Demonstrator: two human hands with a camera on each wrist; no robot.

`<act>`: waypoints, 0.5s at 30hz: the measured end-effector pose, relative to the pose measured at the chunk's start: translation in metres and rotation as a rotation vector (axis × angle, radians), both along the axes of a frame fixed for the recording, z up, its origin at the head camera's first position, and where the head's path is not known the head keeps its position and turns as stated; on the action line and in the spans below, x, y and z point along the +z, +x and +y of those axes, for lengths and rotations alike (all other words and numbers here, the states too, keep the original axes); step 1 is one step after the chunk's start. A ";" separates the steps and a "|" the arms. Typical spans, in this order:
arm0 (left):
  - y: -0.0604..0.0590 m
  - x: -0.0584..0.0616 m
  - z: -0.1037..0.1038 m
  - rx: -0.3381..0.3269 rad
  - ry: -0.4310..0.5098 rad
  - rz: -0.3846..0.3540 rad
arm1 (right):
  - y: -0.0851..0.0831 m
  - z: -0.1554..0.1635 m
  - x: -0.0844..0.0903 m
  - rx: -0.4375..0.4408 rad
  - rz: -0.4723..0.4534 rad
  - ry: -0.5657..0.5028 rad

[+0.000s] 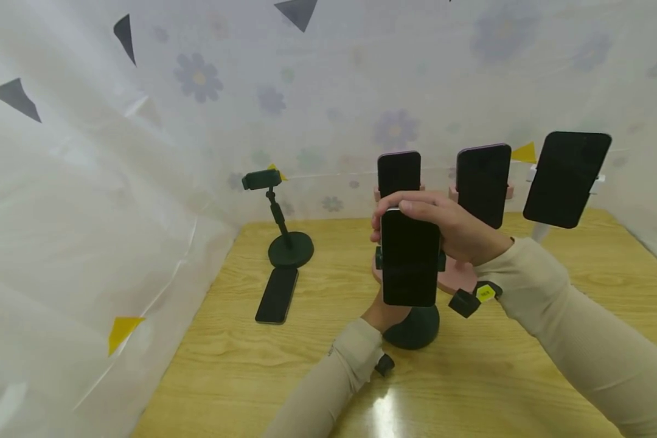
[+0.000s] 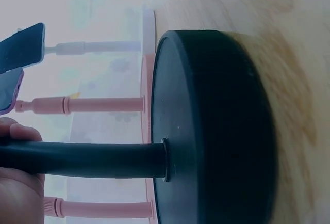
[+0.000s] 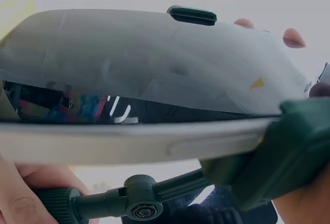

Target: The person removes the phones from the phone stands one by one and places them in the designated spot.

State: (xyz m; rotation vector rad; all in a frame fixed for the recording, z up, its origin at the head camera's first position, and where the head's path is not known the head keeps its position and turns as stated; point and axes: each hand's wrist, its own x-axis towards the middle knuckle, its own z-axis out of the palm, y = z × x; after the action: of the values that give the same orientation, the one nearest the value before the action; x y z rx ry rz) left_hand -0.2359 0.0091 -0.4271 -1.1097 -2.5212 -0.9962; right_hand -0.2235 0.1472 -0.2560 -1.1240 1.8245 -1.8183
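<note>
Two hands steady a phone on its stand

The right hand curls over the top of a black slab smartphone clamped in a dark green round-based stand; the left hand wraps the stand's stem, mid wooden bench. Another black phone lies flat far left beside an empty green stand.

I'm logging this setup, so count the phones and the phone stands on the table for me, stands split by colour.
Phones: 5; one held by the right hand in the near dark green stand whose pole the left hand grips, three on stands behind, one lying flat on the table.
Dark green stands: 2, the other empty.
Pink stands: 2.
White stand: 1.
Total: 10.
</note>
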 end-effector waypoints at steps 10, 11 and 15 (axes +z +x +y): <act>0.000 -0.003 -0.001 -0.031 0.116 -0.152 | -0.001 0.000 0.000 0.041 -0.015 -0.011; 0.000 -0.003 -0.001 -0.036 0.116 -0.153 | -0.001 0.000 0.000 0.041 -0.014 -0.013; -0.003 -0.003 -0.003 -0.036 0.085 -0.130 | -0.001 -0.002 0.001 0.032 -0.010 -0.016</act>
State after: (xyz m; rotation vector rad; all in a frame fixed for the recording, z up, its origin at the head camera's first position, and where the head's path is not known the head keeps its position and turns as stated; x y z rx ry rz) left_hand -0.2386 0.0065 -0.4303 -1.1038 -2.5391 -1.2101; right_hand -0.2245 0.1452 -0.2546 -1.1409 1.7791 -1.8206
